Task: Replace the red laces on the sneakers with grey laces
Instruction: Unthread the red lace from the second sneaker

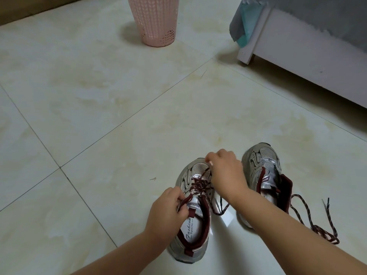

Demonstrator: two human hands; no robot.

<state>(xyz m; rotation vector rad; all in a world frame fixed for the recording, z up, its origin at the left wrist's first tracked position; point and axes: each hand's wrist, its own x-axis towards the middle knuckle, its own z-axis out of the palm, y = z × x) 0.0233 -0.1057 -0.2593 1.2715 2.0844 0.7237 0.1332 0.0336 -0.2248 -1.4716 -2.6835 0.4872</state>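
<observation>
The left hand (pixel 168 207) is reaching in from seven o'clock, its fingers pinching a strand of the red lace (pixel 199 184) at the tongue of the left sneaker (pixel 193 213), which is sitting on the tiled floor (pixel 99 116) at six o'clock. The right hand (pixel 226 171) is arching over that sneaker's toe, fingers curled and pinching the lace's tip. The right sneaker (pixel 264 175), unlaced, is standing just beside it at four o'clock, a loose red lace (pixel 315 223) trailing from it. A pink basket (pixel 156 18) is standing at twelve o'clock, contents hidden; a white bed frame (pixel 309 54) is occupying two o'clock.
</observation>
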